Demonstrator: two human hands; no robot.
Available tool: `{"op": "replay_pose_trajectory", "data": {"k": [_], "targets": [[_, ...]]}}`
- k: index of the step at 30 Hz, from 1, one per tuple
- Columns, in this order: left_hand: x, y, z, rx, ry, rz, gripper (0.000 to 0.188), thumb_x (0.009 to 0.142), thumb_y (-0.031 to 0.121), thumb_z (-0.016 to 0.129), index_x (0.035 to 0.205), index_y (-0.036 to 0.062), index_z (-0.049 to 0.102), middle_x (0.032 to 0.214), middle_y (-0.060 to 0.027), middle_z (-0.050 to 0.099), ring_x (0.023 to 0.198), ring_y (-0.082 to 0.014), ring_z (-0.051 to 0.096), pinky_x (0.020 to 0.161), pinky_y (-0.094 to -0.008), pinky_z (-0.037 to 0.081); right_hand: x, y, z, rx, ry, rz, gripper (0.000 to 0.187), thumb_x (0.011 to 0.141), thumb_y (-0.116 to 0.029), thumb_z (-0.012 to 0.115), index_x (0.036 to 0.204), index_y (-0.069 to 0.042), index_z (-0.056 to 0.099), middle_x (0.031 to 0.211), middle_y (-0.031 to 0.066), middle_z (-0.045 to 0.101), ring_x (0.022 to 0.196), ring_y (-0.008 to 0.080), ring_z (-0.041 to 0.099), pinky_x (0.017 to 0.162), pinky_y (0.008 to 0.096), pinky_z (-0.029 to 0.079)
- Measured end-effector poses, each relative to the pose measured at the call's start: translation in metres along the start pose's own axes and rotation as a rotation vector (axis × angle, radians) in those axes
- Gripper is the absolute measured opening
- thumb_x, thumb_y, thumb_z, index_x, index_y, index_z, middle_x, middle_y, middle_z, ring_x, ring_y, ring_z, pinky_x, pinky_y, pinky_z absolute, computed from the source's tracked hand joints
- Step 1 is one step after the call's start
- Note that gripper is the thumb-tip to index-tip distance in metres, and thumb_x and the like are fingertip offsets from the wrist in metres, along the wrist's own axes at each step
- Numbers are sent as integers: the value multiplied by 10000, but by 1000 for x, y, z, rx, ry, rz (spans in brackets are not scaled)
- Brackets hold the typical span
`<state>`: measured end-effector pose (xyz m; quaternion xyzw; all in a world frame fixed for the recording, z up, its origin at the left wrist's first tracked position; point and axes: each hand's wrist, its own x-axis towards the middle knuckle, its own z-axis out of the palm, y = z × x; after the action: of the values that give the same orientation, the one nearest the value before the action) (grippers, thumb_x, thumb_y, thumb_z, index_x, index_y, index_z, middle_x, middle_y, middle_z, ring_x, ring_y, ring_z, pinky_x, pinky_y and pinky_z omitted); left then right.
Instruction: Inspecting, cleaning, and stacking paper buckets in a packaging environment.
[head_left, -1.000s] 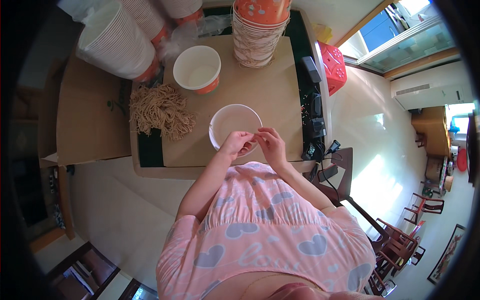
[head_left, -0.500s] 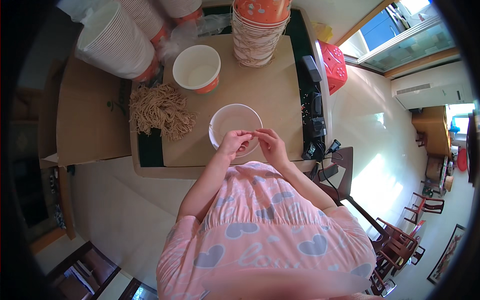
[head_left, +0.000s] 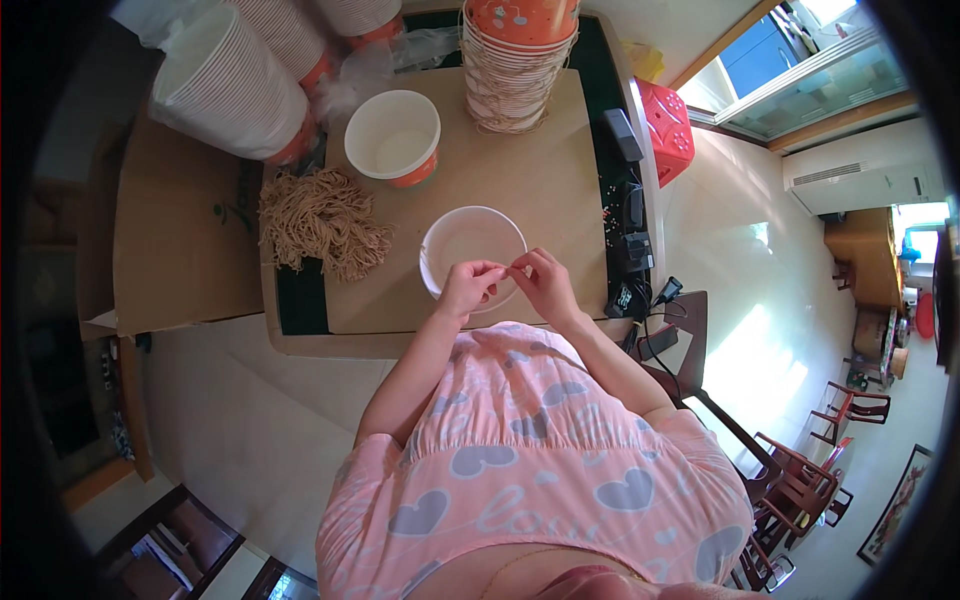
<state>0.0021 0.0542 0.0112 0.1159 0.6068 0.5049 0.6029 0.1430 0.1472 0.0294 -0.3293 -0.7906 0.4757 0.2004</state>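
A white paper bucket (head_left: pixel 470 235) stands at the near middle of the table, its mouth facing up. Over its near rim, my left hand (head_left: pixel 468 288) and my right hand (head_left: pixel 546 287) meet with fingertips pinched together. Whatever lies between the fingertips is too small to make out. A bit of tan cord seems to show at the bucket's left rim. To the left lies a heap of tan cords (head_left: pixel 325 222). Behind stands a second bucket (head_left: pixel 393 138), white inside and orange outside. A tall upside-down stack of buckets (head_left: pixel 510 75) with cords hanging from them is at the back.
Several plastic-wrapped bucket stacks (head_left: pixel 225 85) lean at the back left above a cardboard box (head_left: pixel 185 225). Black adapters and cables (head_left: pixel 632 252) run along the table's right edge. Beyond it are a red stool (head_left: pixel 665 130) and a dark wooden chair (head_left: pixel 690 345).
My right hand has risen slightly at the knuckles, and its fingertips have shifted a little. The left hand stays almost in place. The bucket has barely moved.
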Motion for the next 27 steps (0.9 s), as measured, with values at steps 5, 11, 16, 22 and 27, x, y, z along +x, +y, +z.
{"op": "replay_pose_trajectory", "data": {"k": [5, 11, 16, 22, 27], "targets": [[1, -2, -4, -163, -39, -44, 93, 850, 87, 624, 914, 46, 677, 791, 21, 639, 605, -39, 514, 485, -174, 379, 0, 0, -1, -55, -3, -22, 113, 805, -127, 674, 830, -39, 606, 801, 95, 579, 583, 205, 574, 544, 312, 467], [2, -4, -2, -102, -31, -22, 93, 833, 104, 656, 910, 57, 681, 765, 34, 631, 614, -38, 515, 497, -177, 385, -1, 2, 0, -40, 14, -42, 111, 808, -123, 670, 828, -38, 601, 796, 98, 576, 579, 206, 572, 537, 312, 463], [2, -4, 1, -6, 23, 18, 82, 815, 108, 681, 885, 66, 687, 743, 34, 627, 608, -38, 513, 500, -186, 380, 0, 3, 0, -40, 14, -47, 108, 808, -116, 669, 832, -36, 601, 801, 99, 577, 574, 204, 566, 534, 309, 460], [3, -6, 3, 18, 61, 28, 69, 820, 102, 667, 875, 65, 683, 715, 32, 623, 586, -40, 510, 485, -188, 373, 0, 2, -2, -15, 17, -41, 105, 807, -104, 666, 853, -39, 599, 808, 96, 579, 563, 199, 559, 531, 304, 458], [3, -5, 2, 29, 78, 20, 61, 824, 100, 660, 868, 63, 682, 708, 31, 619, 585, -43, 511, 481, -192, 375, -6, -6, -7, -48, 11, -8, 120, 804, -124, 667, 883, -58, 606, 835, 89, 585, 568, 209, 567, 539, 318, 467]]}}
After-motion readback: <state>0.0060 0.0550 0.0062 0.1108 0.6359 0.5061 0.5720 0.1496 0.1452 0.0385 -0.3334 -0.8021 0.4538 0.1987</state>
